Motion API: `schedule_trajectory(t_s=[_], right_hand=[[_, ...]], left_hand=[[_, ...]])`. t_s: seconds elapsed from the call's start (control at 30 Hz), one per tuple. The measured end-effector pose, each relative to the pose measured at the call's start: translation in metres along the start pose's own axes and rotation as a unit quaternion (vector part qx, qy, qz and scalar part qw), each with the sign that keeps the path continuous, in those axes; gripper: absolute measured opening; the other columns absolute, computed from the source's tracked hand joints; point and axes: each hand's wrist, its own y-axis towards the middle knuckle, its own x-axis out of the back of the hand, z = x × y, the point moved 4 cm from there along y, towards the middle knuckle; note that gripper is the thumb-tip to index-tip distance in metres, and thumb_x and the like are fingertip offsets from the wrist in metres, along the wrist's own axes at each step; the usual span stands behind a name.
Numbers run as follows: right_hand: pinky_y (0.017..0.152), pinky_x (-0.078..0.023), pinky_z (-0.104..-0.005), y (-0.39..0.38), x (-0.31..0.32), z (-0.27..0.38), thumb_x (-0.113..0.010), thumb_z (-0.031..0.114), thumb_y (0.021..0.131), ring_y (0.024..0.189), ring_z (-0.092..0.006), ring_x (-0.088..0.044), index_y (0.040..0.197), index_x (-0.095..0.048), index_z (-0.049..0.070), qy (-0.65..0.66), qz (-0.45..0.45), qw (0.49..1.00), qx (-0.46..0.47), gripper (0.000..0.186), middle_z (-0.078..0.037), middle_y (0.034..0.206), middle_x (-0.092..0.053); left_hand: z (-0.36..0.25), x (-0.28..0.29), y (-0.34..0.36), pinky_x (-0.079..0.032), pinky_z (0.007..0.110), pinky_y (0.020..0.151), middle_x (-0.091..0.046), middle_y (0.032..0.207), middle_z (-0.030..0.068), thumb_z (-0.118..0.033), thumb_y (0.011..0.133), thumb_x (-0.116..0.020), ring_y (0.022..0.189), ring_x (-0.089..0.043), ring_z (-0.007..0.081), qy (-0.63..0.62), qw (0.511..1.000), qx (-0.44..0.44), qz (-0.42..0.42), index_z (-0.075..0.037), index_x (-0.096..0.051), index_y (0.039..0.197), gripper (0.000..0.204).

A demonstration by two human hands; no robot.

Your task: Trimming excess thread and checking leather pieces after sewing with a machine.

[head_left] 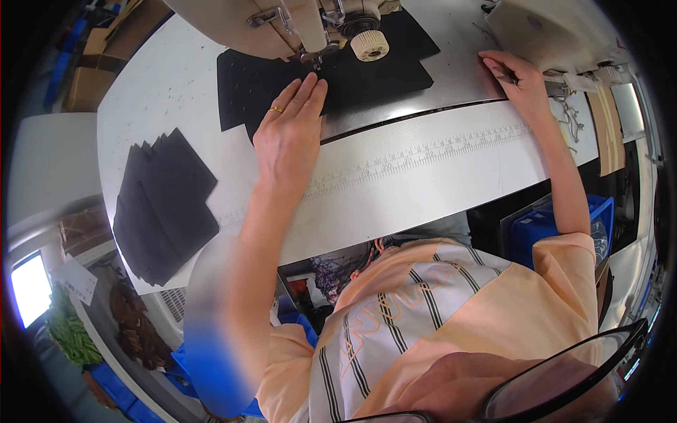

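Observation:
My left hand (290, 130) lies flat, fingers stretched out and a ring on one of them, on a piece of black fabric (374, 88). Its fingertips are just in front of the presser foot (315, 62) of a sewing machine (247, 17). The fabric lies under the foot and spreads to both sides of it; the machine head hides part of it. Off to the right, my right hand (520, 81) rests at the metal bed plate, its fingers curled around a small dark tool (503, 75). The fingers cover most of that tool, so its kind does not show.
A stack of cut black fabric pieces (166, 208) lies on the left of the white table (423, 166), which has a printed ruler along its front. A blue crate (539, 229) stands below on the right. Cardboard boxes (92, 88) are at the far left.

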Motion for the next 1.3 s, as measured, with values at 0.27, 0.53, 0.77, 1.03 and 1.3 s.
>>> schedule_trajectory(t_s=[0.27, 0.53, 0.77, 1.03, 1.3], right_hand=[[0.080, -0.047, -0.0220, 0.001, -0.005, -0.011, -0.061, 0.003, 0.085, 0.091, -0.0113, -0.065, 0.106, -0.066, 0.003, 0.029, 0.017, 0.999, -0.015, 0.021, -0.006, 0.097, -0.070], [0.067, -0.042, -0.0201, -0.005, 0.004, -0.014, -0.058, 0.017, 0.093, 0.070, -0.0071, -0.049, 0.115, -0.064, 0.008, -0.001, -0.021, 1.000, -0.002, 0.025, 0.000, 0.080, -0.060], [0.068, -0.047, -0.0250, -0.040, -0.013, 0.109, -0.066, 0.021, 0.086, 0.078, -0.0154, -0.064, 0.111, -0.060, 0.007, 0.058, 0.065, 0.993, 0.074, 0.029, -0.008, 0.087, -0.066], [0.059, -0.044, -0.0260, -0.069, -0.064, 0.175, -0.077, 0.013, 0.072, 0.071, -0.0179, -0.056, 0.090, -0.060, 0.004, 0.136, 0.175, 0.971, 0.092, 0.026, -0.004, 0.087, -0.055], [0.051, -0.043, -0.0317, -0.062, -0.084, 0.195, -0.077, 0.018, 0.071, 0.060, -0.0218, -0.057, 0.085, -0.062, 0.004, 0.070, 0.162, 0.963, 0.202, 0.025, -0.005, 0.083, -0.053]], left_hand=[[-0.084, 0.070, -0.094, -0.051, 0.032, 0.075, -0.062, 0.114, 0.0190, -0.002, 0.070, -0.059, 0.101, -0.060, 0.0266, 0.053, 0.988, -0.025, 0.141, 0.006, -0.064, 0.106, 0.037], [-0.060, 0.097, -0.130, -0.048, 0.035, 0.076, -0.066, 0.092, 0.0091, -0.009, 0.072, -0.074, 0.086, -0.061, 0.0238, -0.286, 0.913, 0.276, 0.087, -0.003, -0.066, 0.092, 0.022], [-0.041, 0.058, -0.069, -0.046, 0.029, 0.063, -0.058, 0.072, 0.0066, -0.008, 0.073, -0.072, 0.066, -0.057, 0.0181, -0.196, 0.933, 0.234, 0.193, -0.004, -0.064, 0.085, 0.015], [-0.033, 0.053, -0.084, -0.048, 0.024, 0.064, -0.065, 0.076, 0.0045, -0.004, 0.081, -0.065, 0.069, -0.061, 0.0095, -0.386, 0.834, 0.369, 0.135, -0.001, -0.062, 0.085, 0.005], [-0.034, 0.052, -0.085, -0.048, 0.022, 0.065, -0.064, 0.077, 0.0033, -0.002, 0.082, -0.064, 0.071, -0.059, 0.0070, -0.428, 0.820, 0.369, 0.088, -0.001, -0.064, 0.093, 0.011]])
